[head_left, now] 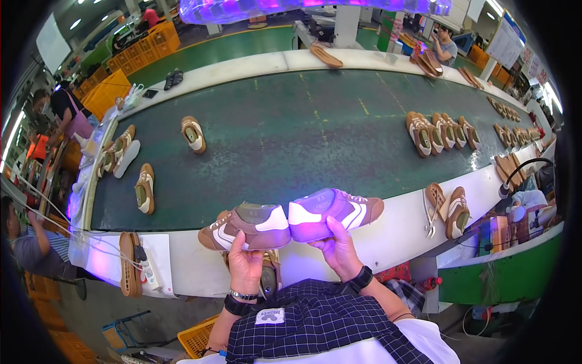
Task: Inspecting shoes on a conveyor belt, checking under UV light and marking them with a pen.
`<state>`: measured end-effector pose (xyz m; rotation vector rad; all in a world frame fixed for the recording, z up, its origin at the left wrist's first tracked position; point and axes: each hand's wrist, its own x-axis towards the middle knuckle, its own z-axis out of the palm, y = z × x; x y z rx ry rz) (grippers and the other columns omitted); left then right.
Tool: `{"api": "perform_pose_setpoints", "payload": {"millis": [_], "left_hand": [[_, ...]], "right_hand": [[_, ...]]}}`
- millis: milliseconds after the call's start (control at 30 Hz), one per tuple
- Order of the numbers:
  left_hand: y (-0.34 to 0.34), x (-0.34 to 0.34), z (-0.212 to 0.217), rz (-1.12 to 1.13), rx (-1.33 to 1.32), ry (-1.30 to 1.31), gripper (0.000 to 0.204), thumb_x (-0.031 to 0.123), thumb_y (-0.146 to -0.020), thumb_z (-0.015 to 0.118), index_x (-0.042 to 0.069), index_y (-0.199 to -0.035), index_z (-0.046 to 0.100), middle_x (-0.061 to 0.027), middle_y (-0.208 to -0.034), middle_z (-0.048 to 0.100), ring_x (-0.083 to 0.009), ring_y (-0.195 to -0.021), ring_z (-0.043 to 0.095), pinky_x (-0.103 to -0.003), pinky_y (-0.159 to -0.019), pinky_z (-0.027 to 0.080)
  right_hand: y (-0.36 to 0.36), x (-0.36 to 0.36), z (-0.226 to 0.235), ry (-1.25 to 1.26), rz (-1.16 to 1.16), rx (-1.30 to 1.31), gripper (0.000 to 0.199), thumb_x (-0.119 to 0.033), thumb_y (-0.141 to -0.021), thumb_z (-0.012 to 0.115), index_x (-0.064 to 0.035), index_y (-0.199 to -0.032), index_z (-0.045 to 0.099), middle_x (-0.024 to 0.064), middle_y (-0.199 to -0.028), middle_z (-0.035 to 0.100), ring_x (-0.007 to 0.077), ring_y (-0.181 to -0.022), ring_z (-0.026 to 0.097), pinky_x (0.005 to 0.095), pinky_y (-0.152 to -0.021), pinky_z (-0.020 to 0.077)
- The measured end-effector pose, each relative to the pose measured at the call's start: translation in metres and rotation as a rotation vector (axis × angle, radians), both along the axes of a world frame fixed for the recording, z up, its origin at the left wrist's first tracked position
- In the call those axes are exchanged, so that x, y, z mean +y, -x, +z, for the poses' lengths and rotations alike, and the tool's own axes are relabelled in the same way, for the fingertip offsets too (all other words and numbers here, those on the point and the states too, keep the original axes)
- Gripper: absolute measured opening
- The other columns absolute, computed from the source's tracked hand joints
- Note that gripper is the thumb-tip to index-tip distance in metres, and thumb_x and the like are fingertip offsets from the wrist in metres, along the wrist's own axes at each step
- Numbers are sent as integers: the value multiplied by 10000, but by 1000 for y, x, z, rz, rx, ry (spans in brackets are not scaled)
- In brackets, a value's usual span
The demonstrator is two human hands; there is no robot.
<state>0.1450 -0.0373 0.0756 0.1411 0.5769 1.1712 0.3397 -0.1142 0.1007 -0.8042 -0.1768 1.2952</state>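
Observation:
My left hand (245, 267) is closed on a brown sneaker (217, 232) with white stripes and a white heel patch, its toe pointing left. My right hand (341, 252) grips a matching sneaker (364, 209), toe to the right. The two are raised over the near white ledge, heel to heel and almost touching. Grey-green inserts with print fill both openings. Purple light tints the right-hand shoe most. Below the left shoe, another sneaker (270, 276) is partly hidden by my left hand and wrist.
Beyond the ledge (388, 239) runs a wide green conveyor belt (273, 145), with a lone sneaker (193, 134) at left and a row of sneakers (418, 134) at right. Pliers (430, 229) lie near a sneaker (457, 213). Brown soles (128, 267) rest at left. Several people work around the belt.

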Motion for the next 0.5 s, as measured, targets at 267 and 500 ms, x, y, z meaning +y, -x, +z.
{"api": "perform_pose_setpoints", "payload": {"millis": [267,500], "left_hand": [[-1,-1,-3,-6,45,16,415,127,-844,621,93,-1235,486,-51,-1177,576,-203,-1080,557,-379,-907,486],[-1,-3,-2,3,94,-17,387,136,-847,612,93,-1216,504,-45,-1160,582,-197,-1065,562,-371,-880,494]], "right_hand": [[0,-3,-8,15,-10,-3,394,-267,-896,565,-27,-1195,472,113,-1072,588,195,-914,615,326,-711,568],[-2,-7,-10,29,3,-67,383,-259,-891,565,-35,-1190,480,104,-1059,592,197,-940,612,336,-716,568]]}}
